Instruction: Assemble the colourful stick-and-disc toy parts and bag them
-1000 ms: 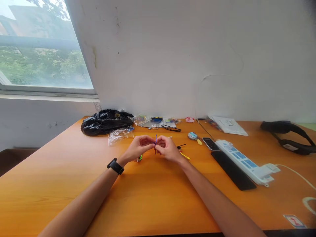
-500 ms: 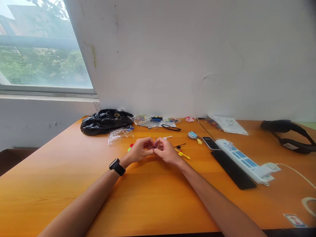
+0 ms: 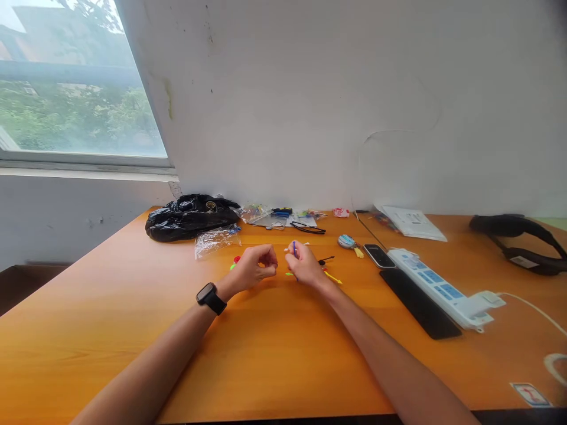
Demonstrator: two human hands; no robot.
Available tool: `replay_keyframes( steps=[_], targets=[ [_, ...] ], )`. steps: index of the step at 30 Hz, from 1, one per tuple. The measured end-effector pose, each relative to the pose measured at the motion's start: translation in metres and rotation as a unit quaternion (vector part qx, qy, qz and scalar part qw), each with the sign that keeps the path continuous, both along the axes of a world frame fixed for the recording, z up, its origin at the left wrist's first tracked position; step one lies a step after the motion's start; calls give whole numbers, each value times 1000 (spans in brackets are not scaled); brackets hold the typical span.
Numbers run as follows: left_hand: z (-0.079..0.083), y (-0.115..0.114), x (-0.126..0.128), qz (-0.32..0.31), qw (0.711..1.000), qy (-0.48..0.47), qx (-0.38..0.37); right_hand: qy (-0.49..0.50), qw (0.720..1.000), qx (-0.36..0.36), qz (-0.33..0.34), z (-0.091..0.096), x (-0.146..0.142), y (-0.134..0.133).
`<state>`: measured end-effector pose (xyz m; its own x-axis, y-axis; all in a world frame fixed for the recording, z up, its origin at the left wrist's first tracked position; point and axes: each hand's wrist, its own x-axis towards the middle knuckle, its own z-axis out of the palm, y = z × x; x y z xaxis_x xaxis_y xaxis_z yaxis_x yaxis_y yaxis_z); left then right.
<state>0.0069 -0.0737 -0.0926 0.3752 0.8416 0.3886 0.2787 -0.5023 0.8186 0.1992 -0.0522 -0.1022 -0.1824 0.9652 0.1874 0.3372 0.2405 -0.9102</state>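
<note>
My left hand, with a black watch on the wrist, rests curled on the orange table; what its fingers hold, if anything, is hidden. A little to its right, my right hand pinches a thin blue stick that stands nearly upright. The two hands are apart. Small coloured plastic pieces lie around them: a red and green piece left of the left hand, a yellow stick and a black stick right of the right hand.
A black plastic bag and a clear bag lie at the back left. Glasses, a phone, a white power strip, a black pad, papers and a black headset sit right.
The hands, joined around the blue stick earlier, have separated. The right hand has carried the stick a little to the right; the left hand has let go of it.
</note>
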Motion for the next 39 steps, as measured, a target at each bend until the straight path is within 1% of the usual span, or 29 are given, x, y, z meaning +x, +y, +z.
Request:
replay_keyframes(
  steps=[3,4,7,9,12,15,17,19,20,22,24,26,29,31,33,35,37,39],
  targets=[
    [-1,2,-4,11,1000,10,-3,-51,998,-40,-10,5,10,3],
    [-2,3,-5,10,1000,16,-1,-78,996,-38,-13,8,15,4],
    [-5,4,-8,-2,998,63,18,-168,985,28,-15,16,32,3],
    [-8,5,-11,-2,994,103,33,-218,974,58,2,22,46,1],
    [-11,7,-16,19,984,161,75,-275,960,33,44,30,61,-3],
    [-10,5,-18,37,963,218,151,-301,951,-5,70,33,65,-8],
    [-7,2,-16,43,954,230,187,-292,953,-39,76,31,63,-9],
    [-3,-2,-12,46,953,222,201,-265,958,-76,81,28,61,-8],
    [-1,-4,-9,45,954,215,203,-246,962,-85,78,26,60,-6],
    [2,-8,-4,43,958,197,204,-199,974,-82,68,24,58,-3],
    [2,-12,1,41,967,164,191,-134,986,-79,68,24,56,-2],
    [1,-15,6,37,978,120,165,-60,989,-97,90,25,51,-2],
    [-3,-18,14,25,988,71,133,30,984,-117,128,26,38,-7],
    [-6,-18,17,24,990,57,124,61,981,-120,141,24,30,-10],
    [-8,-17,17,30,992,45,118,66,976,-134,157,20,24,-11],
    [-8,-15,16,30,992,35,114,50,973,-139,176,15,22,-9],
    [-6,-14,13,23,993,35,108,23,977,-115,177,10,24,-5],
    [-3,-14,10,14,993,48,103,-10,986,-79,146,6,28,-1]
  ],
)
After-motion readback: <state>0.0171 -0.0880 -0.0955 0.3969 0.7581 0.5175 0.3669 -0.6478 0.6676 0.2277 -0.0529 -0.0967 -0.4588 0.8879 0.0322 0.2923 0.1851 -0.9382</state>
